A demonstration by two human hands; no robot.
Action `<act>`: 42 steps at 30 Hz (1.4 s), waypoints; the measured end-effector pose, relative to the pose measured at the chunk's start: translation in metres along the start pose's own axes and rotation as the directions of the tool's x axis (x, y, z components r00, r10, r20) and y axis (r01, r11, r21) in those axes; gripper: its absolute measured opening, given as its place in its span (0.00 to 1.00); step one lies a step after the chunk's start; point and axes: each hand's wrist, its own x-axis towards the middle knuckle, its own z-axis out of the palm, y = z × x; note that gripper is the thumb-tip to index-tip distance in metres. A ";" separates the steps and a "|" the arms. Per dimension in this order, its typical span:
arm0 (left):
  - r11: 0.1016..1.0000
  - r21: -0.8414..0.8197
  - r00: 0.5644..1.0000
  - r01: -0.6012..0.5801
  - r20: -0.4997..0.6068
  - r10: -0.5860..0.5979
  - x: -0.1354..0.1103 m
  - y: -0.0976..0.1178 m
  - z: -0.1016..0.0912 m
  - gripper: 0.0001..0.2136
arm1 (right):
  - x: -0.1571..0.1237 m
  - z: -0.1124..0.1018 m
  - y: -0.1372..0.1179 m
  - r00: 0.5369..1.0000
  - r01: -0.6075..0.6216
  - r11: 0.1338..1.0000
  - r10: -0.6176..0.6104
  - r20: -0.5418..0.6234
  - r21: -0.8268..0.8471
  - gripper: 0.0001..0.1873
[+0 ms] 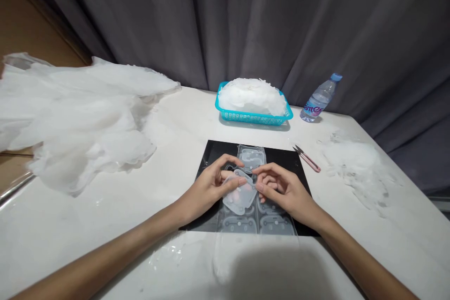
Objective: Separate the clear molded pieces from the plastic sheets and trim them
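Between thumb and fingers, my left hand [211, 185] grips a translucent, milky moulded sheet piece [240, 199] with rounded corners and small notches, tilted above the black mat. My right hand [281, 190] is at the piece's right edge, its thumb and fingers curled in a pinch; I cannot make out what is between them. Below both hands, a clear moulded sheet [239, 225] with several similar rounded shapes lies on the black mat [207, 215] and hangs over its near edge. Another such shape [252, 157] shows beyond my fingers.
A turquoise basket [253, 118] heaped with white translucent pieces [251, 96] stands at the back, beside a water bottle [319, 99]. Pink thread snips [307, 158] lie right of the mat, near clear scraps [362, 168]. A large pile of white film [94, 112] covers the left.
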 end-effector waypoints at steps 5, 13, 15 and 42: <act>1.000 0.008 0.997 0.019 0.070 -0.020 -0.002 -0.002 0.004 0.18 | -0.002 0.005 0.004 0.998 -0.036 0.999 0.036 0.048 -0.015 0.15; 0.999 0.018 0.998 -0.033 0.051 0.032 -0.001 -0.006 -0.002 0.25 | -0.001 0.001 0.003 0.995 -0.095 0.992 0.098 0.034 -0.082 0.16; 0.999 0.020 0.998 -0.044 0.038 0.043 0.000 -0.007 -0.004 0.23 | 0.000 -0.001 0.002 0.990 -0.121 0.988 0.127 0.063 -0.093 0.16; 0.975 0.180 0.990 -0.130 0.074 0.118 -0.005 0.003 -0.002 0.19 | -0.006 0.004 0.001 0.980 0.157 0.906 -0.191 -0.048 -0.392 0.09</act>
